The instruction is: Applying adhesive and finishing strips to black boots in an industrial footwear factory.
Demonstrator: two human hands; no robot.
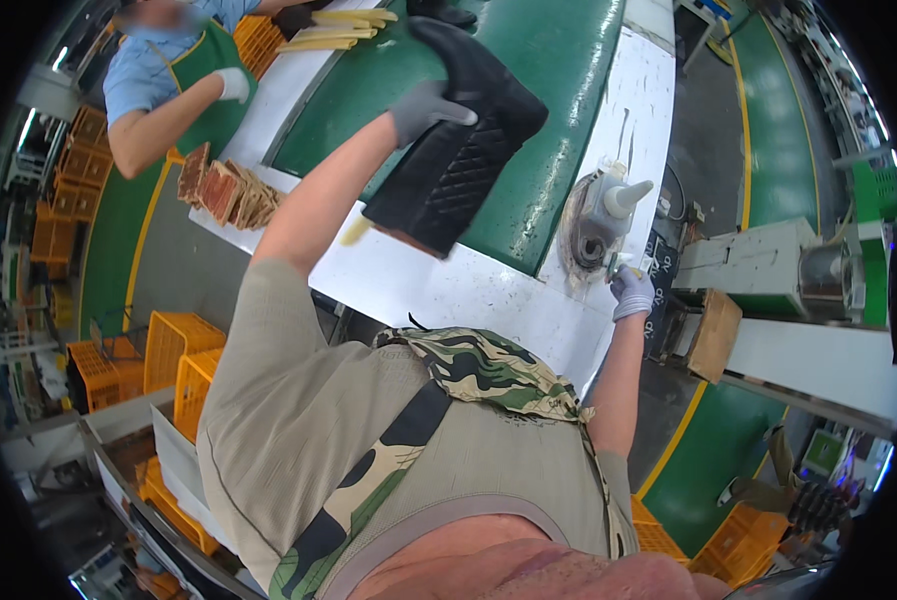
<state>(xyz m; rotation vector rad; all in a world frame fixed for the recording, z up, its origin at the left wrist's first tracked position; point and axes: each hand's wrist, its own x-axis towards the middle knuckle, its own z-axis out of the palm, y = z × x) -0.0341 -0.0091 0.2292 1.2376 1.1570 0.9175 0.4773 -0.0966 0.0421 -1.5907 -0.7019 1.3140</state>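
A black boot with a quilted shaft hangs over the green belt, its toe pointing away and its open top toward me. My left hand, in a grey glove, is closed around its ankle area. Beside the boot's open top, the end of a pale yellow strip shows. On the table's right edge stands a translucent plastic bottle with a white cone-shaped spout, on a stained patch. My right hand, in a pale glove, is closed just beside it; what its fingers hold is too small to make out.
Yellow strips and another black boot lie at the far end. A stack of brownish pieces sits at the table's left edge. Across there stands a co-worker in a green apron. Orange crates stand at left.
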